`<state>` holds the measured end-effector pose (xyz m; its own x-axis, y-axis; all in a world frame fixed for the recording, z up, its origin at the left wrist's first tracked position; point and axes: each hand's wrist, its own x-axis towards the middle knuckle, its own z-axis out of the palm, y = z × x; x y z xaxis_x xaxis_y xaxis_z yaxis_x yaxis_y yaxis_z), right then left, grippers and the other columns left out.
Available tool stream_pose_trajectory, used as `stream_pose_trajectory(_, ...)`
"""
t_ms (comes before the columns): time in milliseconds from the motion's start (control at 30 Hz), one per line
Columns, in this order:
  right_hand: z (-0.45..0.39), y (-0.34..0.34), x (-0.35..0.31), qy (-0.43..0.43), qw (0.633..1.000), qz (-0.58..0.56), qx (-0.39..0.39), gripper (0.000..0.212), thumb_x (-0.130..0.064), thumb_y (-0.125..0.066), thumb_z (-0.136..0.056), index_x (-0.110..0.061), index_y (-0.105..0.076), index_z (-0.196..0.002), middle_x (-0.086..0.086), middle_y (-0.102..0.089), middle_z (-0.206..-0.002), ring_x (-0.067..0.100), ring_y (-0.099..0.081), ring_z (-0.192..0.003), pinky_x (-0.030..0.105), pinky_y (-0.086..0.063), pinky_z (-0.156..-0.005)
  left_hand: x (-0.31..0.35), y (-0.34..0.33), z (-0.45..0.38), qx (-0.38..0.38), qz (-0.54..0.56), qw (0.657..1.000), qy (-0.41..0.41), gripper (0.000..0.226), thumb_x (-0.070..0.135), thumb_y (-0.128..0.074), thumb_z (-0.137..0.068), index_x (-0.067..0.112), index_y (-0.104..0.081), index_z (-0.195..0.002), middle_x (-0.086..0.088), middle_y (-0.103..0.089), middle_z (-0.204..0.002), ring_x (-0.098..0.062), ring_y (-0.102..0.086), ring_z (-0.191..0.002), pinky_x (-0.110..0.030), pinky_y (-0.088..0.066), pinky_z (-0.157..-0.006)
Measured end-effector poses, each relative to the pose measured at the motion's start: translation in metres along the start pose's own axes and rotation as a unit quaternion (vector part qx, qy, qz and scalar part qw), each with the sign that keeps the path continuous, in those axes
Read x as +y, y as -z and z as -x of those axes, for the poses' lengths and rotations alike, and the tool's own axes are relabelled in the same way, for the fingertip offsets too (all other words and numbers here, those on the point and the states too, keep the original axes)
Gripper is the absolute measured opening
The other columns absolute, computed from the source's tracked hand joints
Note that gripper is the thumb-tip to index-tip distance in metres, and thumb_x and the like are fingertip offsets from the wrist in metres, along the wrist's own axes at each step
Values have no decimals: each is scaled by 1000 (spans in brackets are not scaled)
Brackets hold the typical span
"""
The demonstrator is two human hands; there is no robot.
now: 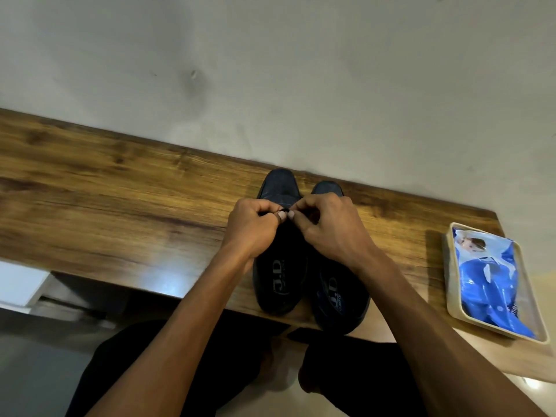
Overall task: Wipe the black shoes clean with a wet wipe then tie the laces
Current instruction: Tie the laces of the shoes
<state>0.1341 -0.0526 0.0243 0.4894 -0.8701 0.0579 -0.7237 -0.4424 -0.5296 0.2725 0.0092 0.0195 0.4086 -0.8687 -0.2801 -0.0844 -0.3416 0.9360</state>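
Note:
Two black shoes stand side by side on the wooden table, toes toward the wall: the left shoe (pixel 278 275) and the right shoe (pixel 338 299), each with a printed insole showing. My left hand (pixel 251 228) and my right hand (pixel 326 225) meet over the left shoe's lacing area. Both pinch the thin black lace (pixel 285 210) between thumb and fingers, thumbnails nearly touching. The hands hide the rest of the lace and most of both shoes' uppers.
A cream tray (pixel 451 308) holding a blue wet wipe pack (pixel 489 281) lies at the table's right end. The wooden table (pixel 120 206) runs along a pale wall (pixel 270 70). Its near edge is just behind the shoe heels. My dark-trousered legs are below.

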Motion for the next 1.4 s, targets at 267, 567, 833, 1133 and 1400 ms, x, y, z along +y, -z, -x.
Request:
stream_pose_trajectory(267,-1,2,-9,5,996,86,39,24,-51,-64,-89,-30,-76,-90,-9,-75,-85,14,-69,-84,39,-58,-73,-5,1,-2,-11,-13,1000,-8,17,15,-64,-93,19,-77,-82,-2,-75,-83,-20,-72,-83,-39,-60,-76)
stream_pose_trajectory(567,-7,8,6,3,996,-54,-72,13,-34,-67,-93,-24,-76,-92,-12,-72,-83,-3,-64,-74,14,-46,-62,-3,3,-2,-25,-126,987,-92,12,17,-62,-94,21,-73,-93,14,-66,-85,0,-60,-80,-16,-40,-64)
stream_pose_trajectory(833,-10,5,12,26,992,-73,-102,12,-36,-66,-95,-26,-69,-89,-13,-67,-81,-5,-58,-70,10,-39,-59,1,1,-3,-32,-215,969,-119,16,15,-53,-96,24,-63,-88,6,-60,-81,-10,-55,-72,-23,-36,-57)
stream_pose_trajectory(1133,-11,2,10,108,990,-62,-66,12,-27,-68,-94,-26,-74,-104,-18,-68,-95,-11,-57,-81,6,-39,-67,-1,4,5,50,-311,925,-212,10,15,-57,-92,15,-66,-90,1,-62,-89,-18,-58,-81,-38,-49,-68)
stream_pose_trajectory(1400,-9,-5,4,101,991,-74,-39,9,-22,-67,-92,-22,-71,-100,-12,-70,-87,2,-62,-78,13,-44,-64,3,2,10,100,-367,901,-210,10,17,-58,-90,14,-68,-88,-2,-64,-89,-22,-59,-78,-39,-49,-70)
